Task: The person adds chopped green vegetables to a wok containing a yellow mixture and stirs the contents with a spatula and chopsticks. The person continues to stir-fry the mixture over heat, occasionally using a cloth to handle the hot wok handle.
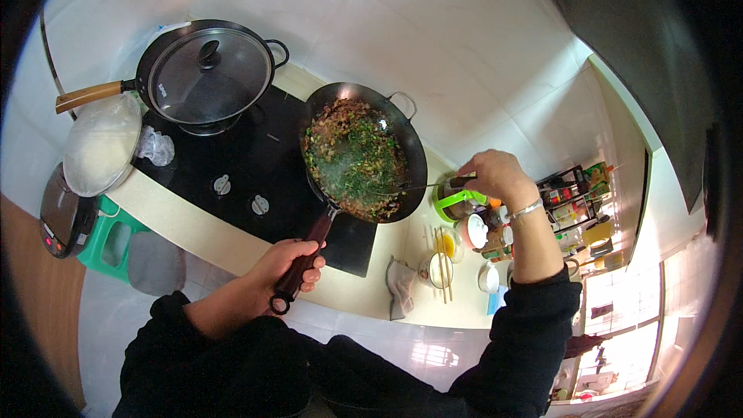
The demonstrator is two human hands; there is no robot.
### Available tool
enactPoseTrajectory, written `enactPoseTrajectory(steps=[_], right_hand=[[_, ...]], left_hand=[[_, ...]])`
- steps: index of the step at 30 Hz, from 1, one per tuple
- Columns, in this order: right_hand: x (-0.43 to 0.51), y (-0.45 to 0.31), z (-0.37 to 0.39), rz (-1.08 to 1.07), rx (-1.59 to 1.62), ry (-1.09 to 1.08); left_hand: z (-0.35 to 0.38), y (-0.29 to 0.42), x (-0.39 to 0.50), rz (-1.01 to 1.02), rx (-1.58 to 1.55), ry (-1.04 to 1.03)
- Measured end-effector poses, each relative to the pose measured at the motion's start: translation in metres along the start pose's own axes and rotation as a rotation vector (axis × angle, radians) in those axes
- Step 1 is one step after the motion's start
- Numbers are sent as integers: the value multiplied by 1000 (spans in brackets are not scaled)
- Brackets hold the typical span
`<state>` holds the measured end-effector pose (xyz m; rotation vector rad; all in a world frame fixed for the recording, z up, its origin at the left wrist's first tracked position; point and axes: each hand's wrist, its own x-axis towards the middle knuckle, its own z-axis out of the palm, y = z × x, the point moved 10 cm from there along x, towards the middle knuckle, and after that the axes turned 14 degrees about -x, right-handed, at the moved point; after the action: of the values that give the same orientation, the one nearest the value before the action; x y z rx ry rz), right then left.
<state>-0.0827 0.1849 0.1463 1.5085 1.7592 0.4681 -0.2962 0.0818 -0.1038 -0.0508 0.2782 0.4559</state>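
Observation:
My left hand (290,270) is closed around the dark wooden handle of a wok (413,186), which sits on the right side of the black gas hob. Chopped green herbs and browned minced food (357,157) fill the wok, and faint steam rises from them. My right hand (496,177), wearing a bracelet at the wrist, grips the dark handle of a metal spatula (426,187). The spatula's head is in the food near the wok's right side and is partly hidden.
A large lidded pan (209,78) stands at the hob's left. Beside it are a plastic-covered bowl (101,145) and a crumpled plastic bag (155,146). On the counter at right are chopsticks across a bowl (435,271), a green-handled jug (453,203), jars and a seasoning rack (569,200).

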Motion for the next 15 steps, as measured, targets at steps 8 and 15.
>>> enactPoseTrajectory(steps=[8,15], right_hand=[[-2,19,-22,-28,-183,-36],[38,-12,57,-29,73,-115]], left_hand=[[1,1,-4,3,-19,29],[2,0,-5,-18,-27,27]])
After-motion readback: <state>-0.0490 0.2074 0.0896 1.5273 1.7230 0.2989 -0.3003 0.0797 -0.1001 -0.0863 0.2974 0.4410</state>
